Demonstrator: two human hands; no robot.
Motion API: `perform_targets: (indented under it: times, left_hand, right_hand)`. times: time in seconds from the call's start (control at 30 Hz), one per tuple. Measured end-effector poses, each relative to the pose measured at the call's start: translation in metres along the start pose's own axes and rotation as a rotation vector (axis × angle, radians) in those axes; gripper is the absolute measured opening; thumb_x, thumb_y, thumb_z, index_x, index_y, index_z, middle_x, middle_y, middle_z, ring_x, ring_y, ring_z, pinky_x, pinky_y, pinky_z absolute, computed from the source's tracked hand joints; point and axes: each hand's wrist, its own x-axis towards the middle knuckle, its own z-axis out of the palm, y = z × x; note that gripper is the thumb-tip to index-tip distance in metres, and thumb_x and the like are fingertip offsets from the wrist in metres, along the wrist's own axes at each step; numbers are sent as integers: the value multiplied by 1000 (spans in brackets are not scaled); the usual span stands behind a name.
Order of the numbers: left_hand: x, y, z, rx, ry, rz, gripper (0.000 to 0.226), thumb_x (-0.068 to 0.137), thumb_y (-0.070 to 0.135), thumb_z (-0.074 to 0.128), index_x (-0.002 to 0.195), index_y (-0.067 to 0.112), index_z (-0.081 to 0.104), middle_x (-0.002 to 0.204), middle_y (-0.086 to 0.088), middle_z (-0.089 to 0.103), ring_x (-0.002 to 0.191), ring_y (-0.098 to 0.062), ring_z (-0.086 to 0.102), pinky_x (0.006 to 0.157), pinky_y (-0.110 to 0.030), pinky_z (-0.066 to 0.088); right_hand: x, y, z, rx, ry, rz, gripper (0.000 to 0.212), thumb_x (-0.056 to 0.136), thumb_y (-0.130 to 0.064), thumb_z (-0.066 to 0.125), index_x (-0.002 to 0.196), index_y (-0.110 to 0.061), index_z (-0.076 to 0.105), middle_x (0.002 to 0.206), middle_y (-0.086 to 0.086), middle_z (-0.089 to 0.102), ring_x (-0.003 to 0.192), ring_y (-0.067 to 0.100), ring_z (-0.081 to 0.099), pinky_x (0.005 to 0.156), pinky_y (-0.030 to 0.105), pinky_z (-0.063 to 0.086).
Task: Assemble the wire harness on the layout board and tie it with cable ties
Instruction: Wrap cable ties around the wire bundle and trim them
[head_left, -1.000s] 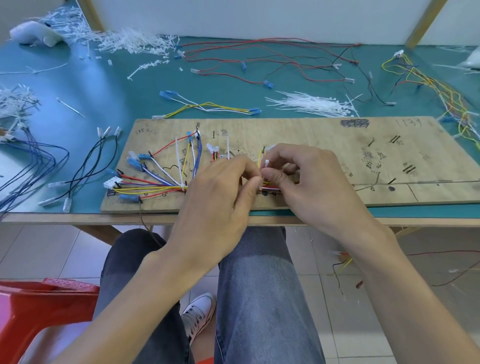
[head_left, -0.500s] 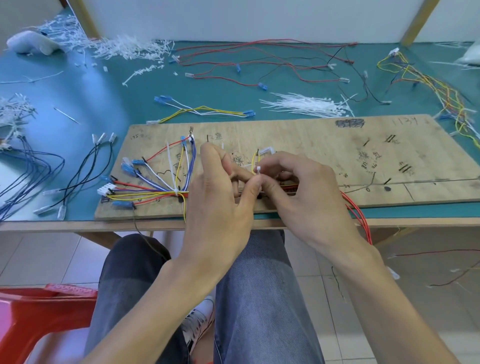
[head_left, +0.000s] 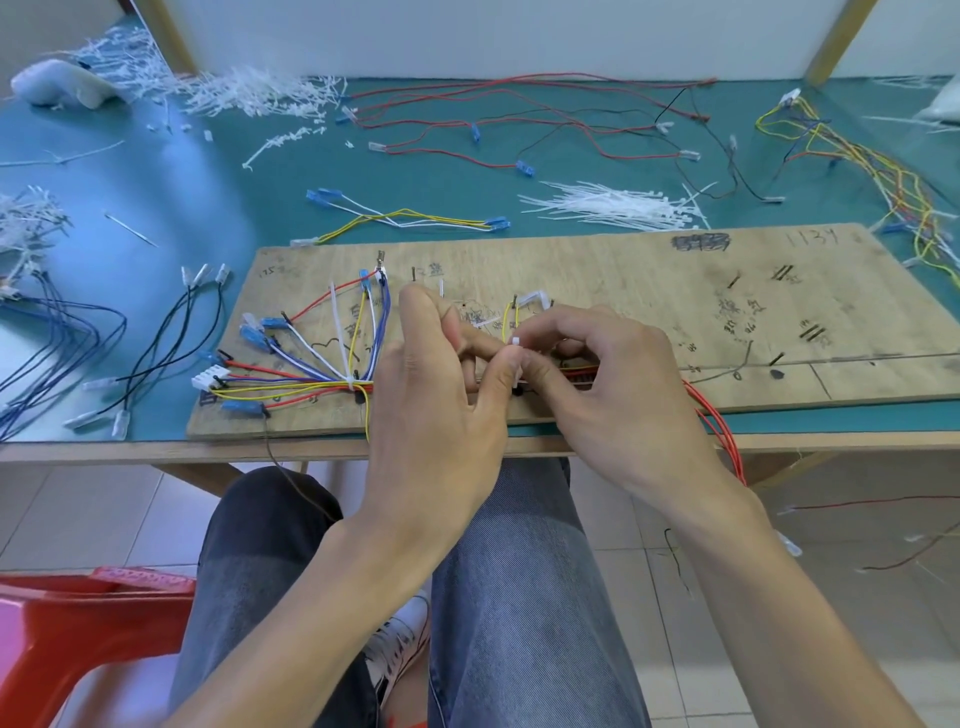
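Observation:
A plywood layout board (head_left: 597, 270) lies at the table's front edge. On its left part a wire harness (head_left: 311, 374) fans out in red, yellow, blue and white wires with blue and white connectors. My left hand (head_left: 441, 395) and my right hand (head_left: 597, 374) meet over the middle of the board. Together they pinch a white cable tie (head_left: 515, 343) above the red wire bundle (head_left: 582, 375). The tie's loop and the bundle under my fingers are hidden. Red wires (head_left: 719, 431) hang off the board's front edge by my right wrist.
A pile of white cable ties (head_left: 618, 208) lies behind the board. Loose red and black wires (head_left: 519, 124) cross the green table; a yellow tangle (head_left: 883, 176) sits far right, blue wires (head_left: 52, 338) far left. A red stool (head_left: 78, 623) stands lower left.
My left hand has risen, its fingers now lifted over the board's middle. Both hands stay joined on the cable tie. Red wires now show hanging off the front edge.

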Motion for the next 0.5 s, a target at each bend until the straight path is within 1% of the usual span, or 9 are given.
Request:
perform_targets:
  times: [0.07, 0.1, 0.23, 0.33, 0.43, 0.5]
  left_hand:
    - [0, 0, 0, 8, 0, -9, 55, 96, 16, 74, 91, 34, 22, 79, 11, 66, 69, -10, 49, 68, -45, 48]
    - [0, 1, 1, 9, 2, -11, 55, 96, 17, 74, 91, 34, 22, 78, 9, 66, 69, -11, 49, 68, -45, 48]
    - [0, 1, 1, 40, 13, -1, 53, 96, 19, 76, 91, 30, 24, 75, 5, 67, 67, -8, 51, 65, -33, 45]
    - [1, 2, 1, 39, 12, -19, 52, 96, 19, 75, 91, 30, 25, 76, 8, 67, 67, -10, 50, 65, -34, 45]
    - [0, 3, 1, 52, 17, -28, 51, 96, 18, 75, 91, 29, 26, 79, 17, 66, 69, -11, 50, 65, -34, 44]
    - [0, 4, 1, 39, 20, -41, 52, 96, 16, 75, 90, 32, 25, 78, 14, 67, 69, -11, 50, 66, -34, 44]
  right_hand:
    - [1, 1, 0, 10, -4, 10, 5, 94, -26, 77, 97, -29, 78, 87, -15, 72, 90, 9, 62, 83, 30, 49]
    - [1, 2, 0, 16, -7, 20, 4, 94, -26, 77, 97, -29, 77, 88, -14, 73, 91, 9, 63, 84, 31, 50]
    - [3, 3, 1, 37, -14, 33, 3, 95, -28, 76, 97, -30, 77, 90, -10, 75, 92, 10, 66, 85, 36, 53]
    - [1, 3, 1, 32, -16, 25, 3, 95, -27, 76, 97, -30, 77, 90, -12, 74, 93, 10, 65, 85, 34, 52]
    - [0, 3, 0, 21, -13, 19, 6, 95, -26, 76, 97, -32, 77, 90, -12, 73, 93, 8, 63, 84, 29, 49]
    - [0, 1, -1, 12, -14, 12, 8, 95, -24, 77, 97, -32, 78, 90, -13, 72, 93, 7, 62, 84, 28, 49]
